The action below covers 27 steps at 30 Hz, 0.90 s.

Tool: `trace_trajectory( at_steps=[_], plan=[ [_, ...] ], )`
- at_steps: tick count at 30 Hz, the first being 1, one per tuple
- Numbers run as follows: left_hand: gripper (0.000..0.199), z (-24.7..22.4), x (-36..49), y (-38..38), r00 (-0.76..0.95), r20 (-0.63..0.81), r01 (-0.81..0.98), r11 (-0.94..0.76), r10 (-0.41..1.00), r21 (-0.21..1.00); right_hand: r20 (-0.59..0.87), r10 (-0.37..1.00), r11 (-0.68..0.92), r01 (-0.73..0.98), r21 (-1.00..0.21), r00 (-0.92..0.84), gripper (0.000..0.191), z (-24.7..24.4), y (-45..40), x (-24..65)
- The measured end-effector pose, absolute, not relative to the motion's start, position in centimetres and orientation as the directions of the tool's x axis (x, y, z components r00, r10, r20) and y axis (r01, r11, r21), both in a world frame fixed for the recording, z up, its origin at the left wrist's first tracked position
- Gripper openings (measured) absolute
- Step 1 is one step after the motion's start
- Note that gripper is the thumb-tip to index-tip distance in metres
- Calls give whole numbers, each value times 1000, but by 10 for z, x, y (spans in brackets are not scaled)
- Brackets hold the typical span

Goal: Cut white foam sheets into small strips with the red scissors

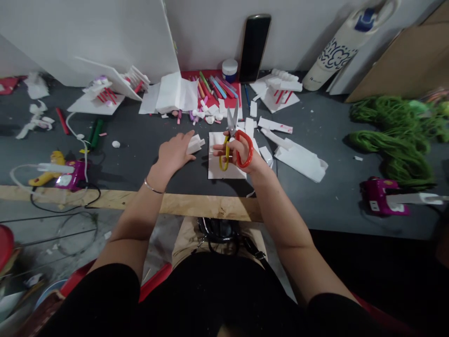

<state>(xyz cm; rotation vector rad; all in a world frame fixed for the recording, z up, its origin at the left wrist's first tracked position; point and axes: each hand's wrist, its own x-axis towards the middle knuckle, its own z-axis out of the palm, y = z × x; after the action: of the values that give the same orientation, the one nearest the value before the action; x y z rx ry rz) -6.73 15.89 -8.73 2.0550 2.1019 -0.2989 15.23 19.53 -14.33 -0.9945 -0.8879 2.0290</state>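
Note:
My right hand [242,152] holds scissors [231,122] with one red and one yellow handle loop. Their blades point away from me and are slightly parted. Under them lies a white square board [224,173] with a raised edge, partly covered by the hand. Left of it, my left hand [175,152] grips a small white folded piece [195,144], low over the table. Its fingertips partly hide that piece. White strips [249,126] and a larger folded white sheet [300,159] lie just right of my right hand.
Small white models with red posts [283,91] stand at the back, near coloured sticks [217,86], a white-lidded jar [229,70], a phone [255,47] and a bottle [333,51]. Purple glue guns [380,196] lie at both sides. Green yarn [393,140] is piled right.

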Motion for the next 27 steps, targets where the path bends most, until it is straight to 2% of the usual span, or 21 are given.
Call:
trace_trajectory(
  at_steps=[3, 10, 15, 23, 27],
  plan=[
    [87, -84, -65, 156, -33, -281, 999, 27, 959, -24, -380, 765, -557, -239, -796, -519, 48, -144, 192, 149],
    [68, -88, -69, 156, -35, -237, 999, 40, 971, 14, -434, 644, -620, -97, -779, -631, 66, -142, 184, 140],
    [78, -97, -78, 167, -9, -246, 999, 17, 969, 32, -468, 613, -636, -46, -770, -637, 72, -142, 180, 137],
    [80, -101, -108, 185, -3, -200, 950, 65, 980, 304, -453, 643, -612, -58, -789, -618, 75, -140, 177, 137],
    [55, -105, -120, 195, -52, -248, 906, 150, 967, 397, -467, 627, -624, -44, -780, -624, 76, -142, 178, 137]
  ],
)
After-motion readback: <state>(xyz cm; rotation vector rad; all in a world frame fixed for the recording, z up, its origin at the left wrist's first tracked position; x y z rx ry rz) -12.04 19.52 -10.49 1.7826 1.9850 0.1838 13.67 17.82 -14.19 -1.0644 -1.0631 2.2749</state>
